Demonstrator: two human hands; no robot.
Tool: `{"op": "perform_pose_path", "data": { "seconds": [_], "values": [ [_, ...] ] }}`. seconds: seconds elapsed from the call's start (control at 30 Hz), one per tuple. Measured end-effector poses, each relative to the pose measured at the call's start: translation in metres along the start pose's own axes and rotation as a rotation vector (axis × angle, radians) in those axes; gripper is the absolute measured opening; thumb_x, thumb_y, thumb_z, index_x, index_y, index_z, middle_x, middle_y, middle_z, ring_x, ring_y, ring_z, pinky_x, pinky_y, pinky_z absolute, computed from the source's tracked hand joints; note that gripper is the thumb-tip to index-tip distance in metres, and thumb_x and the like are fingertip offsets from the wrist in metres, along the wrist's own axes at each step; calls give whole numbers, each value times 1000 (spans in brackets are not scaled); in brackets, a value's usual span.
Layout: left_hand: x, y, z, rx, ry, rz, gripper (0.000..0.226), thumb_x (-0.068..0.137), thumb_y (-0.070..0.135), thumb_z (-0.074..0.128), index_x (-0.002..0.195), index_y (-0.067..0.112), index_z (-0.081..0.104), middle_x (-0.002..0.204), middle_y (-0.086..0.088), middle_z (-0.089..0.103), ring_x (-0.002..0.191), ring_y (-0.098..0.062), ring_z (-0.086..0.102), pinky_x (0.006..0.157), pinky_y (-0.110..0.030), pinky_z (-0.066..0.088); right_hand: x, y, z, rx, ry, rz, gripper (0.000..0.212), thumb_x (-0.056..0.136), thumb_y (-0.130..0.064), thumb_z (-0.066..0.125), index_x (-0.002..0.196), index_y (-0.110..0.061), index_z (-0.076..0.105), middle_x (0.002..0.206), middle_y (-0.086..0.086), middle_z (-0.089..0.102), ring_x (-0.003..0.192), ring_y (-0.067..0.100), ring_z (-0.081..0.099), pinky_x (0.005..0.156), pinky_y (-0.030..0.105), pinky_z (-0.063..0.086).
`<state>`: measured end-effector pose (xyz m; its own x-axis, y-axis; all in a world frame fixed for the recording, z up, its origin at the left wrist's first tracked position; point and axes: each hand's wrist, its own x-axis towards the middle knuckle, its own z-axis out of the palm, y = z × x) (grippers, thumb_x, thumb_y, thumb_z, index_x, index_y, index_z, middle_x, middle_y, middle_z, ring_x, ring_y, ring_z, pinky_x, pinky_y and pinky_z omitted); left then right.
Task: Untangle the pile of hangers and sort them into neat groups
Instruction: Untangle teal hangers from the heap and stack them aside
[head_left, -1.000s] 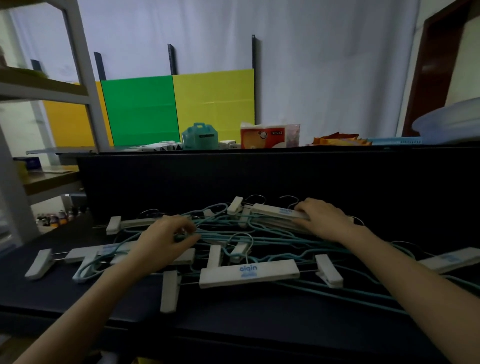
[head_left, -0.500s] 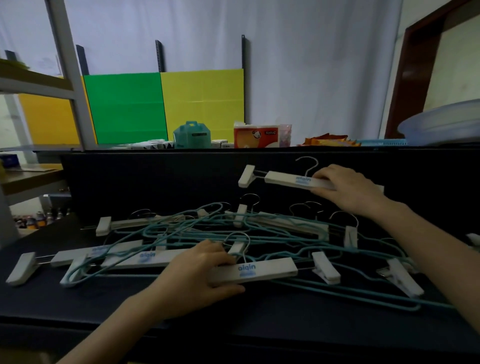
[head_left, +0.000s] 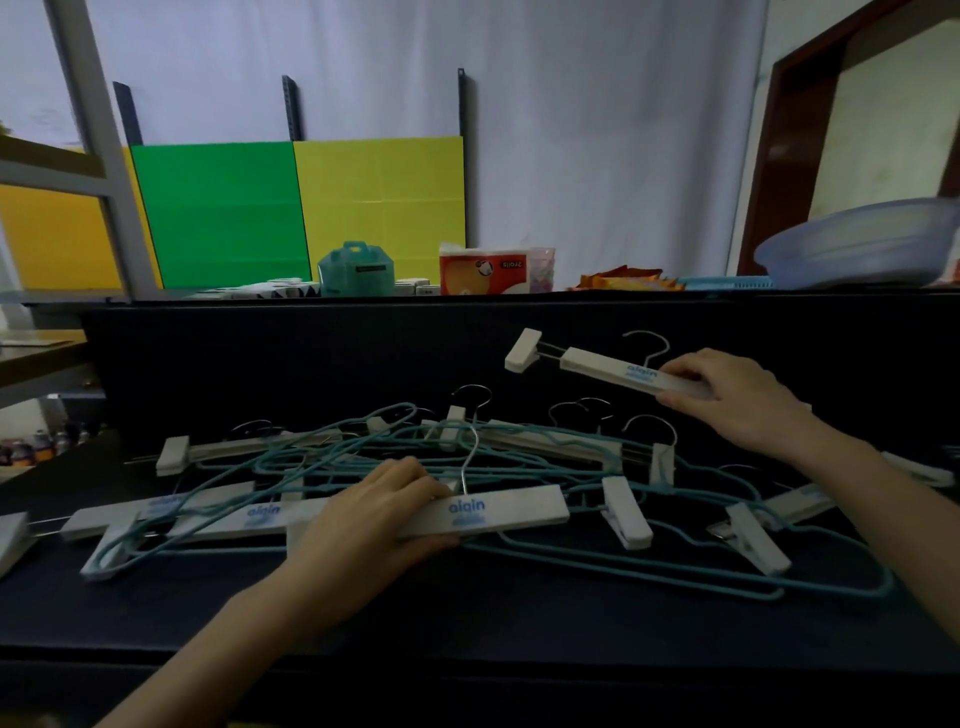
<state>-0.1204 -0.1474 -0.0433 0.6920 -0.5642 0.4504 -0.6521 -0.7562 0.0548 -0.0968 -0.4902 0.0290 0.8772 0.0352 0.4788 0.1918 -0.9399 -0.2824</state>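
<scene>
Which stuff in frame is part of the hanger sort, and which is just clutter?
Job: raised white clip hanger, held by the right hand; front white clip hanger, gripped by the left hand; teal wire hangers tangled in the pile.
Lying about: teal box, tissue pack, blue basin, green and yellow boards, snack packets.
</scene>
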Motion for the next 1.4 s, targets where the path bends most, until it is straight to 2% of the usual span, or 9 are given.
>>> {"op": "perform_pose_path", "data": {
  "seconds": [0.2,0.43,0.53,0.67,0.93,1.03,1.13,1.27,1.4],
  "values": [
    [28,27,-23,-16,88,19,41,85,50,50,121,31,50,100,19,36,85,2,37,71,-23,42,-19,28,-26,3,48,-25,37,86,-35,59,120,-19,59,112,1,59,100,21,56,86,45,47],
    [77,88,-6,-29,142,95,44,84,50,52,122,29,52,102,17,42,85,0,38,64,-16,35,-61,92,-79,-49,152,-29,33,87,-35,58,117,-21,59,107,-3,60,94,19,57,80,43,48],
    [105,128,9,-38,139,127,41,85,50,52,119,28,54,104,15,47,84,1,37,60,-13,32,-84,131,-110,-71,168,10,32,87,-33,58,117,-21,59,105,-7,57,92,17,56,78,42,48],
    [142,189,30,-83,135,175,41,84,51,52,118,29,54,102,16,46,88,-3,43,65,-20,40,-114,190,-152,-97,170,69,30,87,-33,59,115,-24,60,105,-8,58,92,16,56,78,41,48],
    [204,327,83,-136,148,225,38,84,52,52,117,32,54,105,16,48,94,-2,45,60,-17,34,-175,314,-233,-163,146,140,30,87,-31,60,116,-23,60,104,-8,59,93,16,56,79,40,47],
    [227,375,101,-145,134,239,38,85,52,52,118,32,52,106,16,47,94,-2,43,55,-13,27,-193,356,-257,-173,152,151,29,86,-29,61,115,-21,61,106,-4,62,94,17,57,82,42,47],
    [249,413,113,-167,114,260,39,86,50,52,119,30,52,108,14,48,95,-3,43,54,-11,25,-205,389,-272,-173,171,178,29,86,-27,62,113,-19,63,107,0,64,93,17,57,80,38,46],
    [286,459,131,-154,106,300,37,86,51,52,116,29,53,108,11,49,99,-7,47,56,-17,24,-216,431,-289,-182,175,208,29,86,-26,62,114,-18,63,108,1,64,91,13,54,74,29,38],
    [328,495,152,-135,83,344,37,86,50,53,114,27,52,108,9,49,100,-10,47,60,-21,28,-218,468,-300,-195,218,242,29,86,-27,62,113,-19,63,108,0,65,91,15,56,73,30,38]
  ]
}}
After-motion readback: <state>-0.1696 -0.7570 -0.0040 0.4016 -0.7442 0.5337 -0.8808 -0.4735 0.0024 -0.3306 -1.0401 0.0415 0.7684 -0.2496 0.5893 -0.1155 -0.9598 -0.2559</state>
